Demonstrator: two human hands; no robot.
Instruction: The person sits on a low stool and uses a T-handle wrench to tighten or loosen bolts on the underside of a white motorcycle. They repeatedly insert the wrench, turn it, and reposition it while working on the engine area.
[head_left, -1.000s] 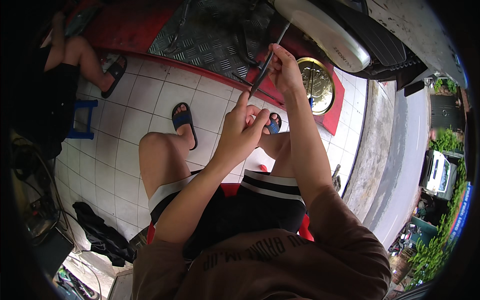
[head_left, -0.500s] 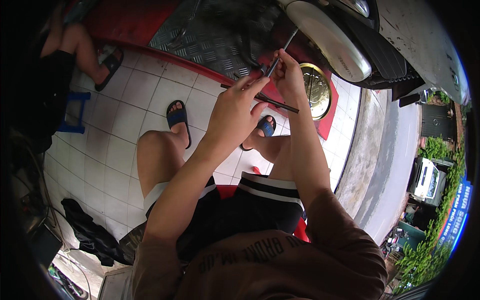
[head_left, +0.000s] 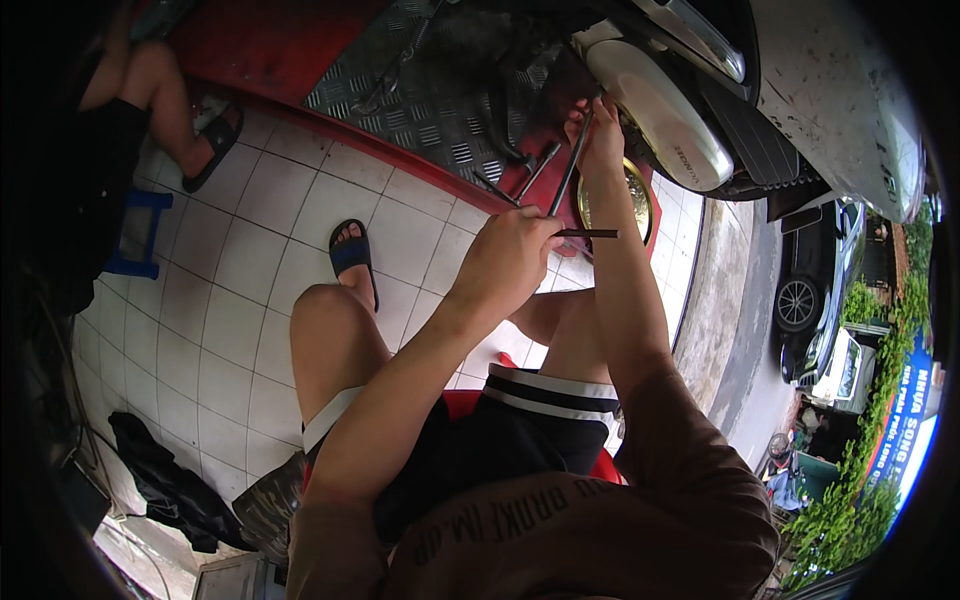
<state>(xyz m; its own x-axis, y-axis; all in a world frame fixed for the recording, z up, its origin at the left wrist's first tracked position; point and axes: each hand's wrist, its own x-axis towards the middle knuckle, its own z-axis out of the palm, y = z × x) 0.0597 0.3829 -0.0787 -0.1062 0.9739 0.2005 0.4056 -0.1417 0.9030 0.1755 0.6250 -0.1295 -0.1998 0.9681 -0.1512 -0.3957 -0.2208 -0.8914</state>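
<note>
My left hand (head_left: 508, 252) is closed around the crossbar of a dark metal T-handle wrench (head_left: 570, 180). One end of the bar sticks out to the right of the fist. My right hand (head_left: 598, 138) is closed on the upper shaft, beside the pale oval cover (head_left: 660, 110) of a motorbike. The shaft's tip is hidden at the bike's shadowed underside. Just beyond my left fist, another metal bar (head_left: 537, 172) shows over the red platform edge; how it is joined to the thin dark rod near it I cannot tell.
A round gold-coloured tray (head_left: 640, 205) is partly behind my right forearm. Metal tools (head_left: 400, 60) lie on the ridged plate (head_left: 350, 95). At left, a person's leg (head_left: 170, 100) is near a blue stool (head_left: 145, 235). A black car (head_left: 800, 300) stands on the street at right.
Both hands and the wrench have moved; the right hand is farther up, nearer the bike. My left fingers, loose before, are now closed on the crossbar. A black car has come into view.
</note>
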